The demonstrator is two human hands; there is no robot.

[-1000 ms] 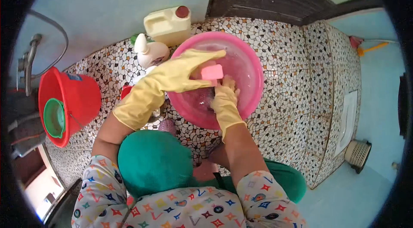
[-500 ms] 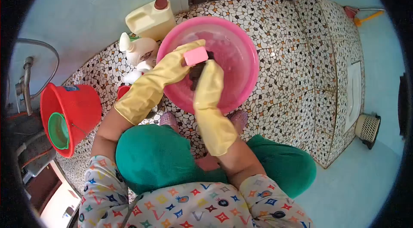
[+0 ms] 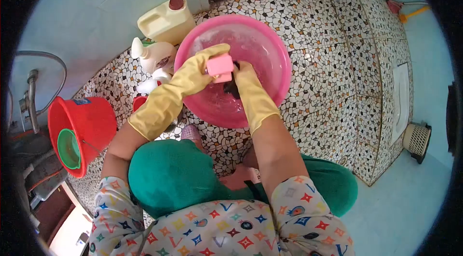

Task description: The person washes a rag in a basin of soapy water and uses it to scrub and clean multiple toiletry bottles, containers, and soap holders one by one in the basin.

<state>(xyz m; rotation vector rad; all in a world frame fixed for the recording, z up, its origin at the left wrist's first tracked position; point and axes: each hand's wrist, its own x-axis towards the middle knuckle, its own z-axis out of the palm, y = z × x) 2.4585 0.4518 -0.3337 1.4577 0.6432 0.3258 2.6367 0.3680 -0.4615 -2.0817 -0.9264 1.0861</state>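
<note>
Both hands wear yellow rubber gloves and are over a pink basin [image 3: 282,70] with foamy water. My left hand [image 3: 205,68] is closed on a pink block [image 3: 220,65], which looks like a brush or sponge. To its right, my right hand [image 3: 245,75] is closed on a dark, wet item [image 3: 232,88] hanging below the pink block. The fingertips of my right hand are partly hidden, and the dark item's shape cannot be made out.
A cream jug [image 3: 166,22] and a white bottle [image 3: 153,56] stand left of the basin. Farther left is a red bucket [image 3: 99,123] with a green dipper [image 3: 68,149]. A beige basket [image 3: 416,141] is at the far right.
My right hand has gone down into the basin, then up beside the pink block, and now grips the dark item. My left hand has moved left with the block. The view has shifted.
</note>
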